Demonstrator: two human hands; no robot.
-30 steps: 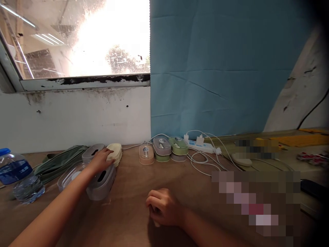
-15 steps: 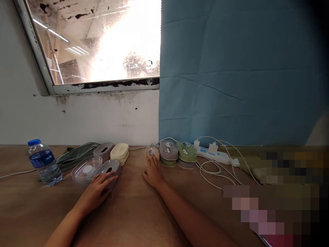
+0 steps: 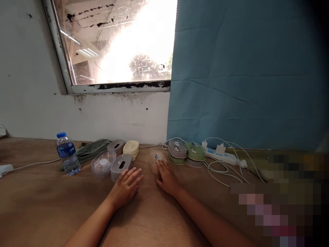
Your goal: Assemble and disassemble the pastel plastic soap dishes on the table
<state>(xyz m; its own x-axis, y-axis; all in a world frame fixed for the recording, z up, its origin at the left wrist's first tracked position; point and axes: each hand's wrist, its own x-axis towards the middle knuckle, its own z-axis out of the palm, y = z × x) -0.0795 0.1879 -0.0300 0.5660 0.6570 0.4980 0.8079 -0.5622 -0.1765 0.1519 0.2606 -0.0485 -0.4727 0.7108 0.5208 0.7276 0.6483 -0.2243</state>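
My right hand (image 3: 168, 178) lies with its fingers stretched over the near right part of a clear plastic lid (image 3: 154, 158) that bears a round sticker. My left hand (image 3: 126, 187) is open, fingers spread, just in front of a grey-mauve container (image 3: 120, 167) with a dark slot in its top. Left of that container sit clear plastic lids (image 3: 102, 163), apparently stacked. Behind are another grey-mauve slotted container (image 3: 117, 145) and a stack of cream-coloured lids or trays (image 3: 131, 147). To the right of my right hand stand a mauve lidded box (image 3: 177, 149) and a green lidded box (image 3: 195, 151).
A water bottle (image 3: 67, 154) with a blue cap stands at left before a dark green cloth bag (image 3: 94, 151). A white power strip (image 3: 222, 156) with chargers and looped white cables (image 3: 218, 171) lies at right. The wall and a blue cloth (image 3: 231, 85) bound the back.
My left hand has come off the slotted container and moved right, towards my right hand. My right hand stays at the clear lid, now over its near right side. The view has shifted left.
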